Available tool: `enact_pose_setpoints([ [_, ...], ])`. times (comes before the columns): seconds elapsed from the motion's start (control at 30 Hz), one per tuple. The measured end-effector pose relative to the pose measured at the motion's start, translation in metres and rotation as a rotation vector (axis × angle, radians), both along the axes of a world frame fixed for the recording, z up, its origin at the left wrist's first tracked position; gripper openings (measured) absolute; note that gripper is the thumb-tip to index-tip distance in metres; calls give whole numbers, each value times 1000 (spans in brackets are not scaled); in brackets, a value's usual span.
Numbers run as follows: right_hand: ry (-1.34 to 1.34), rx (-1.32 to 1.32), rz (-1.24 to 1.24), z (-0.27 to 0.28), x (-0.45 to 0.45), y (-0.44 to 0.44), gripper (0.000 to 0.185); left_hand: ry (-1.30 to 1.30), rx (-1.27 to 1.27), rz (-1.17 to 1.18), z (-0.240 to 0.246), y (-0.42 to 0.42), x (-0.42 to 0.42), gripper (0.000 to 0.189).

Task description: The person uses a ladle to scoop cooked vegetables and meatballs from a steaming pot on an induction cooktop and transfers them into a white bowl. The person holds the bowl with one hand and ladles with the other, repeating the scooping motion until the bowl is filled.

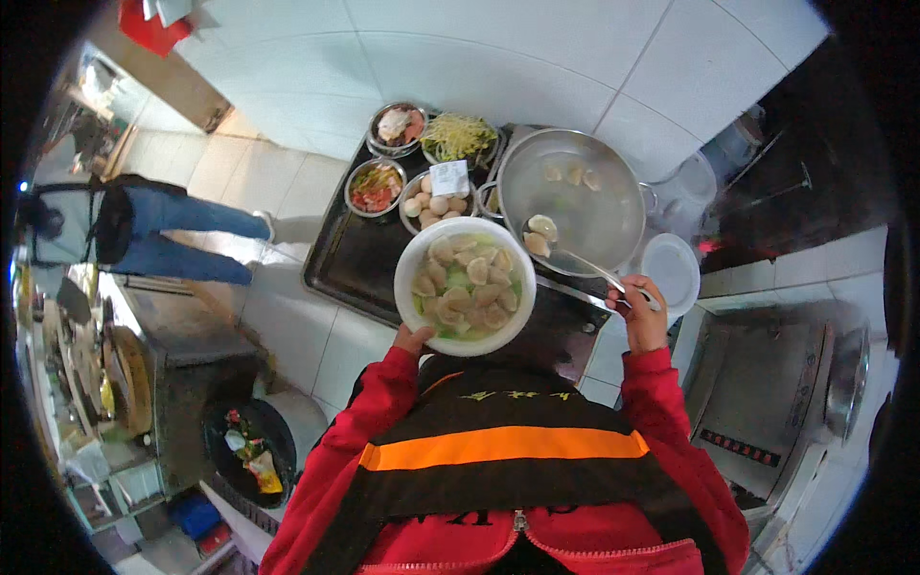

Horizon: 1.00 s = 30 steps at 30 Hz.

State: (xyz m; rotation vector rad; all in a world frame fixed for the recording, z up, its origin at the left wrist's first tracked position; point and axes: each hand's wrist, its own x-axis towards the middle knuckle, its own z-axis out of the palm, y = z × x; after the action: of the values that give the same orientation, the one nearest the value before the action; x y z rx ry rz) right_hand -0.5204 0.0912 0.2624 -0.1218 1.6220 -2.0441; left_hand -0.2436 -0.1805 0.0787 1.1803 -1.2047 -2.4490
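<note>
My left hand (413,338) grips the lower left rim of a white bowl (404,309). Many dumplings (460,298) lie in it with pale green leaves and broth. In my right hand (640,313) is the handle of a metal ladle (589,267), which reaches over the near rim of a large steel pot (568,269). Two or so dumplings (539,233) sit at the ladle's bowl, near the pot's left wall. Several more dumplings (573,175) float in the cloudy water toward the far side. The white bowl is just left of the pot, in front of my apron.
Left of the pot, a black stove top (352,266) carries a bowl of eggs (435,205) with a paper slip, a bowl of sprouts (460,136) and two bowls of other ingredients. White lids or bowls (670,269) stand right. A bin (284,438) and another person (180,223) are left.
</note>
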Motion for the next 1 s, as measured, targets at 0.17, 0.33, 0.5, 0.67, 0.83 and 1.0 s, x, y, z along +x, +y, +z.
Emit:
enact_pose_setpoints([
  [0.17,37,49,144,21,15,-12,10,-43,-77,-21,-1,0,1,54],
  [0.33,-17,65,273,14,42,-41,9,-81,-60,-44,5,0,-1,54],
  [0.5,835,253,579,19,62,-59,15,-75,-76,-62,0,-2,0,53],
  [0.67,1177,408,447,26,39,-42,20,-37,-76,-35,-8,-1,2,50],
  [0.83,883,528,-159,-15,-37,-29,10,18,-51,10,4,1,0,45],
  [1.0,960,684,-230,-63,-91,-22,12,-82,-69,-7,18,0,-3,52],
])
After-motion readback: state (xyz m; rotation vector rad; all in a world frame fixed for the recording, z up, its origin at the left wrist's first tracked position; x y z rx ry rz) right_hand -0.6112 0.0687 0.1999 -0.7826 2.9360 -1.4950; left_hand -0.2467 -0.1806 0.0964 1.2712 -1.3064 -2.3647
